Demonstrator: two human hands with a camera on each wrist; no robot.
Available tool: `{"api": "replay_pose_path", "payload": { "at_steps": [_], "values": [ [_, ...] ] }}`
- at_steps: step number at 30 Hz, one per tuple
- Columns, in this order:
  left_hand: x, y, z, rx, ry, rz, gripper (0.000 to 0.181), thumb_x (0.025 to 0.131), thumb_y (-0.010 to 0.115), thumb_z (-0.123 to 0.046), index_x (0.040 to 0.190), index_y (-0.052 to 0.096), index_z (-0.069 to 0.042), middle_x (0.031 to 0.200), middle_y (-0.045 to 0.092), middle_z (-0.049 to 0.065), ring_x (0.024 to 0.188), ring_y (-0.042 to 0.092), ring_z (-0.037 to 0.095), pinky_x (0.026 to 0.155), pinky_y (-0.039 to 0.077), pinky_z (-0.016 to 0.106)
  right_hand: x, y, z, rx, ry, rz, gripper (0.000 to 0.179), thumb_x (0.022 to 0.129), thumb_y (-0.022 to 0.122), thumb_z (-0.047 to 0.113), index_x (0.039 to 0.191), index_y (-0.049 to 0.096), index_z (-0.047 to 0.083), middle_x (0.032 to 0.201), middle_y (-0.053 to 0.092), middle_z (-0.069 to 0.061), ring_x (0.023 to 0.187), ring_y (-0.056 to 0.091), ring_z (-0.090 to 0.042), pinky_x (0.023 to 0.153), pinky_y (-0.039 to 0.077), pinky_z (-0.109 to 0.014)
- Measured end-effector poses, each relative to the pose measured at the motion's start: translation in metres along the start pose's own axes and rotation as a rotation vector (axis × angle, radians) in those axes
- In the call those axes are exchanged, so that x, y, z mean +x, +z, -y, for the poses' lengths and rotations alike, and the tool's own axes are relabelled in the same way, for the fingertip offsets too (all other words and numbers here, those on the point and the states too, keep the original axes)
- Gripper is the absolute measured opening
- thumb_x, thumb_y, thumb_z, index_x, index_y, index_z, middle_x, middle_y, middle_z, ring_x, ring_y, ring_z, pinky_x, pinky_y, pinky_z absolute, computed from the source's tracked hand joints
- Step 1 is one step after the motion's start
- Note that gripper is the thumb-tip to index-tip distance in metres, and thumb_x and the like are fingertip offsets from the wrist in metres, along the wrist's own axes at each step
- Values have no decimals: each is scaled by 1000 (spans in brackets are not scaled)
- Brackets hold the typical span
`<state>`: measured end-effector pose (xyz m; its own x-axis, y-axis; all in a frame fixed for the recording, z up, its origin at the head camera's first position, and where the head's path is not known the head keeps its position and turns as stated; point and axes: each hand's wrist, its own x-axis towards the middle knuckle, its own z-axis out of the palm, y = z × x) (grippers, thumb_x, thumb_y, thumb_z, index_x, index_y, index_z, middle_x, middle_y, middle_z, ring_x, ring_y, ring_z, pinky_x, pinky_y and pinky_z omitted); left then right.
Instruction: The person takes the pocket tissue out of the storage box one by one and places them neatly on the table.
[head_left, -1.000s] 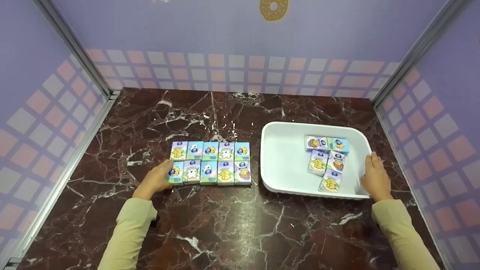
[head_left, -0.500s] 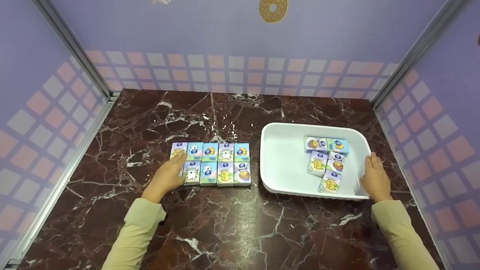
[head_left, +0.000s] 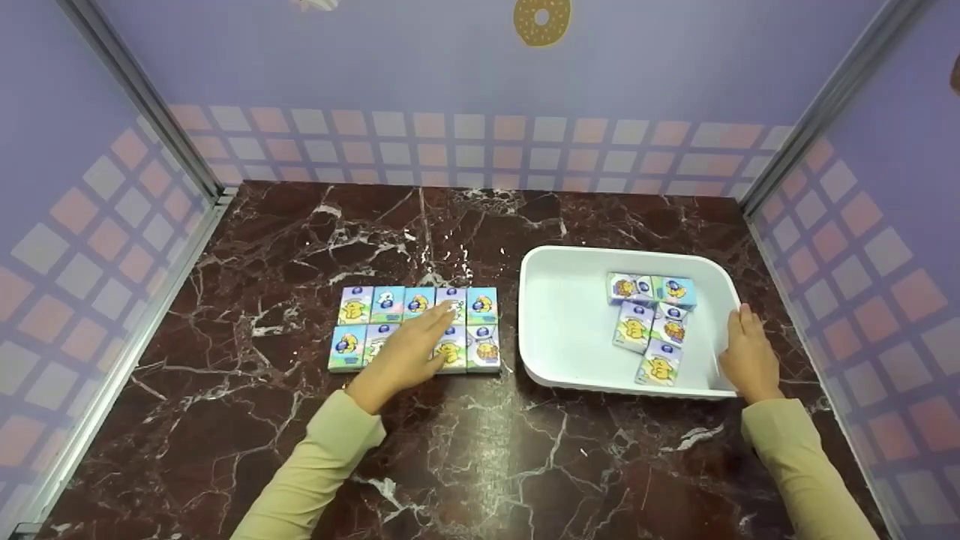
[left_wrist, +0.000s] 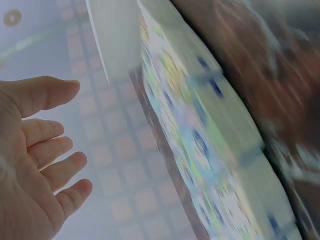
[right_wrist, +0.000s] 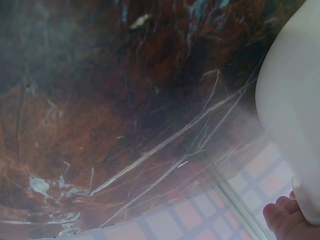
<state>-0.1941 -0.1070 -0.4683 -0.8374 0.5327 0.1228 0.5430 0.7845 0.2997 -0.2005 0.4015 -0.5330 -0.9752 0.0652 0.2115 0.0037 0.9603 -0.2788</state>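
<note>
Two rows of boxes (head_left: 418, 301), centre-left, sit beneath left hand (head_left: 405, 355), its fingers loosely apart, hiding several | right hand (head_left: 752, 361) grips white tray (head_left: 562, 330), frame right | five more boxes (head_left: 632, 326) inside!

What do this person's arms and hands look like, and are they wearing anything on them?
The left sleeve and right sleeve are long, plain and pale khaki, with loose cuffs ending at the wrists. The left hand and right hand are ungloved, and no rings or cables show.
</note>
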Motion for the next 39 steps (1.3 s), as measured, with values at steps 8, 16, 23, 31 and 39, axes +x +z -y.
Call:
{"api": "replay_pose_path", "payload": {
  "at_steps": [8, 16, 23, 31, 39],
  "values": [
    [34, 18, -35, 23, 171, 32, 60, 80, 58, -17, 134, 35, -3, 141, 32, 11, 128, 35, 25, 105, 30, 38, 1, -1, 0, -2, 4, 0, 59, 68, 45, -7, 125, 33, -16, 135, 26, -33, 121, 27, -51, 95, 27, -62],
    [61, 29, -60, 35, 273, 16, 56, 80, 57, -19, 131, 40, -2, 136, 40, 13, 123, 41, 25, 103, 35, 36, 1, 0, 0, 0, 6, 10, 61, 67, 48, -8, 126, 33, -15, 136, 25, -32, 121, 27, -50, 95, 27, -62],
    [83, 31, -82, 27, 290, 86, 52, 83, 56, -23, 131, 42, -7, 138, 38, 9, 124, 41, 23, 103, 34, 35, 0, 0, 0, -5, 10, 0, 60, 68, 47, -6, 126, 34, -16, 135, 26, -32, 120, 27, -51, 95, 27, -62],
    [107, 31, -100, 23, 287, 166, 52, 83, 56, -23, 131, 43, -10, 138, 39, 7, 125, 40, 20, 104, 33, 30, 0, 0, -1, -4, -7, -8, 62, 66, 49, -7, 125, 34, -16, 135, 26, -33, 120, 28, -51, 93, 28, -63],
    [128, 43, -119, -5, 239, 282, 56, 82, 58, -22, 134, 39, -12, 138, 40, 4, 126, 39, 16, 105, 32, 28, 1, 1, -1, -1, -13, -17, 62, 65, 48, -7, 125, 34, -17, 134, 27, -34, 119, 28, -51, 94, 28, -62]
  ]
}}
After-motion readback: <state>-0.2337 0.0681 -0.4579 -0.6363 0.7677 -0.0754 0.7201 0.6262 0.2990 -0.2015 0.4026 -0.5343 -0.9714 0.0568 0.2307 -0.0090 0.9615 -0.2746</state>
